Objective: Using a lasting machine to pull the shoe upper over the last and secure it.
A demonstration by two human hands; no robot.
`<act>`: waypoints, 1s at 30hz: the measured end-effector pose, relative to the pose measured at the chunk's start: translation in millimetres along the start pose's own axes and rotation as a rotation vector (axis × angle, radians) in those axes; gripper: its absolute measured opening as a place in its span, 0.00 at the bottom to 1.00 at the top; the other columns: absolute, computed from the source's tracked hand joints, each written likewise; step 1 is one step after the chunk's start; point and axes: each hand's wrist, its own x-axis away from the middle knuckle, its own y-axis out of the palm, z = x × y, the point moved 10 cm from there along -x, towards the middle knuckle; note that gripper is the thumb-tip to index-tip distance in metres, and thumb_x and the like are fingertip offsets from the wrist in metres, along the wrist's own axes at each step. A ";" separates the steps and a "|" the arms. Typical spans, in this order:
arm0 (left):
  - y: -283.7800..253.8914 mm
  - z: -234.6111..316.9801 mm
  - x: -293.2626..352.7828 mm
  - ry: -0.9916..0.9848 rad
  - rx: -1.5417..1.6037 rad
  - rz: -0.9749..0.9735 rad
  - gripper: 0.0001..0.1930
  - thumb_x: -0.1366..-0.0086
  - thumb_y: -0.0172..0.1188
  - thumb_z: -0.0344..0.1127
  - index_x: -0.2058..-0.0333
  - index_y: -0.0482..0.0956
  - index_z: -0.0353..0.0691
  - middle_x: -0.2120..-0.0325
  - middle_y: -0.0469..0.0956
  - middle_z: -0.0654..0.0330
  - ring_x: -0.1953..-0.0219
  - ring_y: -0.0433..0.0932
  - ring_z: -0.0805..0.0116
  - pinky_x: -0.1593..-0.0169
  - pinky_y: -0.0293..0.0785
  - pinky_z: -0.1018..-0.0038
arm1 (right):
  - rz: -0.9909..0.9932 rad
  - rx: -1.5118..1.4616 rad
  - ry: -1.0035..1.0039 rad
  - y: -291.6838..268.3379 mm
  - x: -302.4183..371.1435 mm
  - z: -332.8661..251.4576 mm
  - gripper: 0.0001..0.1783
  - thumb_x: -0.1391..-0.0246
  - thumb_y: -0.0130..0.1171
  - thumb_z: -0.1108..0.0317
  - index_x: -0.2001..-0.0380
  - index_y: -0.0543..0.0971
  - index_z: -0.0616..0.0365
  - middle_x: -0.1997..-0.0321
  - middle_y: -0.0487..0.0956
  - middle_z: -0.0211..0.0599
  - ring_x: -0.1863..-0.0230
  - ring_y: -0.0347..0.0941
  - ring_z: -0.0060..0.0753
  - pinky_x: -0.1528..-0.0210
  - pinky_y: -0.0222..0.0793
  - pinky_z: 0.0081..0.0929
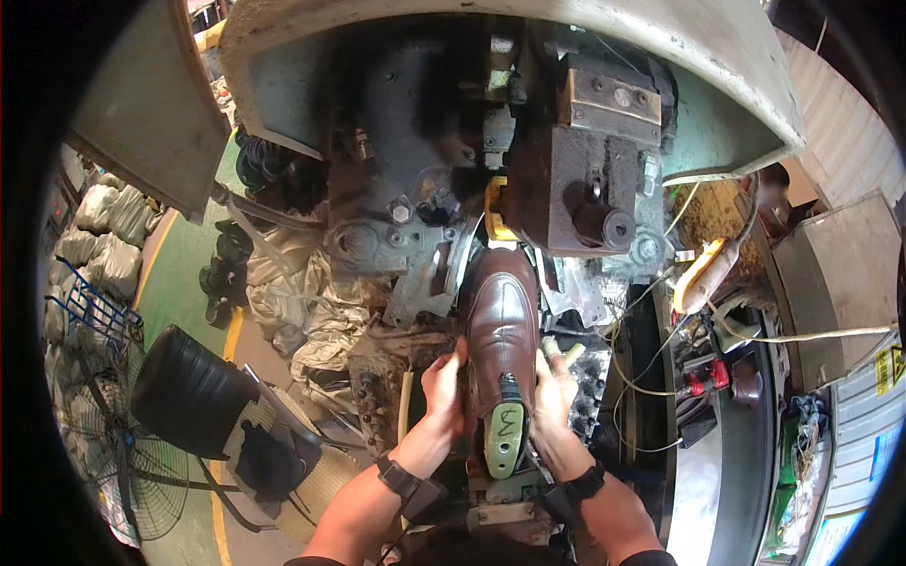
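A brown leather shoe upper (502, 321) sits toe-away on a green shoe last (503, 443), which shows at the heel end. My left hand (445, 385) is closed against the shoe's left side, and my right hand (554, 387) grips its right side. Both wrists wear dark bands. The toe lies between the metal plates of a large dark machine (396, 160), just below a yellow piece (496, 209). Fingertips under the shoe are partly hidden.
A dark machine block with a round knob (604, 226) overhangs at the right. Loose cables hang near a yellow-edged handle (703, 276). To the left stand a black chair (193, 387), a floor fan (123, 472) and pale sacks (118, 226). Another person is partly visible at far right.
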 end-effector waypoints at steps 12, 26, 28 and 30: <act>-0.2 16.5 1.9 0.115 -0.134 0.090 0.16 0.32 0.68 0.43 0.74 0.77 0.40 0.74 0.77 0.66 0.73 0.73 0.77 0.68 0.71 0.75 | -0.048 -0.047 -0.047 -2.4 -12.9 4.2 0.29 0.39 0.65 0.72 0.36 0.70 0.62 0.47 0.79 0.37 0.51 0.77 0.31 0.46 0.75 0.29; 23.8 12.5 15.4 0.006 -0.078 0.017 0.16 0.29 0.63 0.45 0.62 0.79 0.33 0.66 0.83 0.55 0.68 0.84 0.64 0.63 0.84 0.67 | 0.024 0.143 -0.341 5.4 12.6 -40.5 0.36 0.35 0.59 0.74 0.28 0.58 0.66 0.23 0.54 0.57 0.36 0.67 0.28 0.44 0.69 0.23; 19.6 4.4 11.6 -0.017 0.004 0.011 0.16 0.29 0.62 0.44 0.61 0.79 0.33 0.65 0.83 0.54 0.67 0.85 0.63 0.63 0.84 0.66 | 0.033 0.091 -0.260 0.1 4.9 -35.4 0.34 0.35 0.60 0.73 0.29 0.61 0.68 0.22 0.51 0.58 0.31 0.61 0.31 0.42 0.67 0.24; 20.7 6.6 6.4 0.021 -0.089 0.016 0.16 0.28 0.61 0.44 0.59 0.78 0.32 0.64 0.83 0.53 0.67 0.85 0.62 0.62 0.85 0.65 | 0.160 0.517 -0.459 -13.0 -3.5 -40.6 0.36 0.38 0.65 0.69 0.31 0.65 0.67 0.25 0.60 0.53 0.28 0.57 0.31 0.32 0.58 0.28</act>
